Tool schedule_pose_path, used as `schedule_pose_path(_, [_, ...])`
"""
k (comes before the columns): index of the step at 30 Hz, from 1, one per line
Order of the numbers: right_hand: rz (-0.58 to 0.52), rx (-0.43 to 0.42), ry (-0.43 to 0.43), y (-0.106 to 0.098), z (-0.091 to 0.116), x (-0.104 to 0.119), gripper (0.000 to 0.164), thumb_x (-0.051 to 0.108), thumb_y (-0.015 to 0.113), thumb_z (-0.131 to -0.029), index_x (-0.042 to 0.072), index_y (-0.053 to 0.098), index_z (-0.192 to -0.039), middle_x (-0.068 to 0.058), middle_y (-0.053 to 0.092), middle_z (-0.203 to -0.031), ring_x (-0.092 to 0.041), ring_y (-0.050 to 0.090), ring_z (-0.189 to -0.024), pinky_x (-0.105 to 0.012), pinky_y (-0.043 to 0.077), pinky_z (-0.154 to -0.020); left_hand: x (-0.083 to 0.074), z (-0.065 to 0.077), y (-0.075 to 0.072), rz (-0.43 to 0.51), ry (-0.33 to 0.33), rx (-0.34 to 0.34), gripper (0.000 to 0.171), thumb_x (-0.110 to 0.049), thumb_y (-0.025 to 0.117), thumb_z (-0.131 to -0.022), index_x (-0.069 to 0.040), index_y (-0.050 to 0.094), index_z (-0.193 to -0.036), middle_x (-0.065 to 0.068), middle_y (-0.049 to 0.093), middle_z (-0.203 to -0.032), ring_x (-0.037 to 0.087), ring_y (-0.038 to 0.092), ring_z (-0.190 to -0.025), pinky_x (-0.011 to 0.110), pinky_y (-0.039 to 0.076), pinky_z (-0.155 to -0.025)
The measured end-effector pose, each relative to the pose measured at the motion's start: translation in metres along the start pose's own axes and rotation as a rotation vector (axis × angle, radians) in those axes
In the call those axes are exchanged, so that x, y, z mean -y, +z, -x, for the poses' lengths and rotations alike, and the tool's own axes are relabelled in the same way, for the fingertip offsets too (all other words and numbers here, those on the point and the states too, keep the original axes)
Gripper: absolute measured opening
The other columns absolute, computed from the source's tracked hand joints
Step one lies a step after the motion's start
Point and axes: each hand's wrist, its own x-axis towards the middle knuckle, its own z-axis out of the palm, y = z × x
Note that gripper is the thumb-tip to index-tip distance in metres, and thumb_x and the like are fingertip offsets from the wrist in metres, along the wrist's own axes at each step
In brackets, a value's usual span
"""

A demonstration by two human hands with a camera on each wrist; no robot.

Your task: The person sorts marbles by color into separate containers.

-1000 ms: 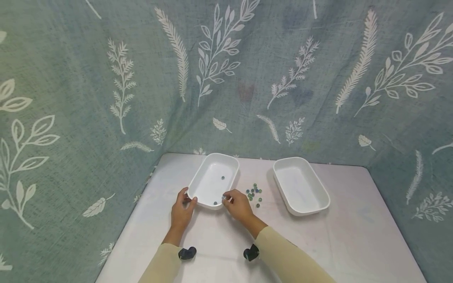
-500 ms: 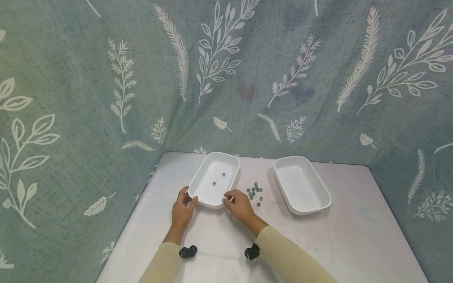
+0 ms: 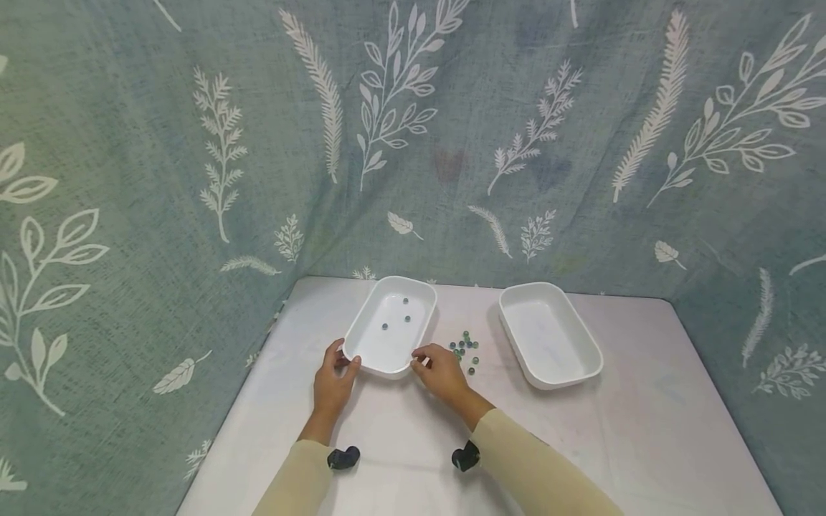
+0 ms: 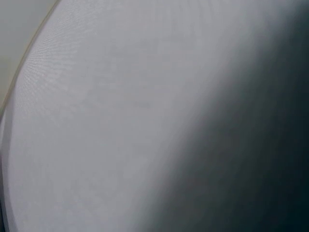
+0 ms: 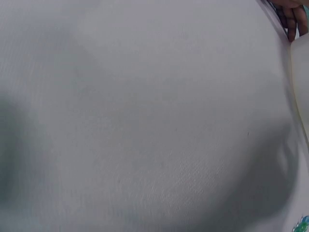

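- Marbles (image 3: 407, 319) had shifted: three lay inside the left tray (image 3: 377, 350), where two showed earlier.
- One left hand (image 3: 333, 383), curled, gripped that tray's near-left corner.
- One right hand (image 3: 442, 370) bent its fingers at the near-right corner; its hold I couldn't tell.
- Roughly eleven loose marbles (image 3: 475, 360) sat between trays.
- One right tray (image 3: 548, 337).

L hand (image 3: 332, 385) grips L wht tray (image 3: 388, 349) w/ 3 marbles (image 3: 407, 319).
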Motion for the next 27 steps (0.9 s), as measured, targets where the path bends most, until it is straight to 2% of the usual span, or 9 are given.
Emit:
schedule_pose_path(6, [0.044,-0.036,-0.015,-0.009,0.001,-0.015,0.016,0.019,0.067,-0.092,0.014,0.070,-0.106,0.009,0.063,-0.091,-0.008,0.054,-0.077,-0.026,0.047,-0.067,-0.002,0.000,-0.001,0.038,0.017,0.004,0.058,-0.037,0.065,-0.094,-0.022,0.039,-0.144,0.013,0.061,-0.123,0.026,0.058,-0.104,0.050,0.040,-0.095])
schedule_pose_path(10, [0.061,-0.057,-0.021,-0.015,0.002,-0.027,0.016,0.019,0.067,-0.091,0.014,0.070,-0.106,0.008,0.063,-0.091,-0.008,0.054,-0.076,-0.027,0.047,-0.066,-0.001,0.000,0.000,0.023,0.015,0.000,0.058,-0.037,0.064,-0.094,-0.023,0.039,-0.144,0.011,0.061,-0.122,0.025,0.058,-0.104,0.049,0.039,-0.095])
schedule_pose_path(15, [0.064,-0.079,0.025,-0.027,0.001,-0.036,0.016,0.019,0.067,-0.092,0.014,0.070,-0.107,0.007,0.064,-0.092,-0.010,0.055,-0.077,-0.029,0.047,-0.069,-0.003,0.000,-0.002,0.019,0.003,0.004,0.057,-0.036,0.065,-0.094,-0.024,0.040,-0.144,0.011,0.061,-0.122,0.025,0.058,-0.104,0.049,0.039,-0.095])
schedule_pose_path(21, [0.079,-0.097,0.068,-0.045,-0.003,-0.052,0.016,0.018,0.067,-0.092,0.012,0.071,-0.106,0.005,0.064,-0.091,-0.012,0.055,-0.079,-0.031,0.047,-0.071,-0.012,0.002,-0.006,0.028,0.016,0.015,0.057,-0.035,0.065,-0.094,-0.020,0.040,-0.144,0.014,0.061,-0.123,0.027,0.058,-0.105,0.051,0.040,-0.094])
schedule_pose_path(27, [0.123,-0.109,0.119,-0.057,-0.010,-0.073,0.020,0.016,0.066,-0.091,0.011,0.069,-0.110,0.003,0.065,-0.099,-0.013,0.056,-0.079,-0.032,0.049,-0.070,-0.009,0.002,-0.006,0.022,0.003,0.010,0.057,-0.036,0.065,-0.094,-0.022,0.040,-0.143,0.013,0.062,-0.123,0.027,0.058,-0.105,0.051,0.039,-0.095])
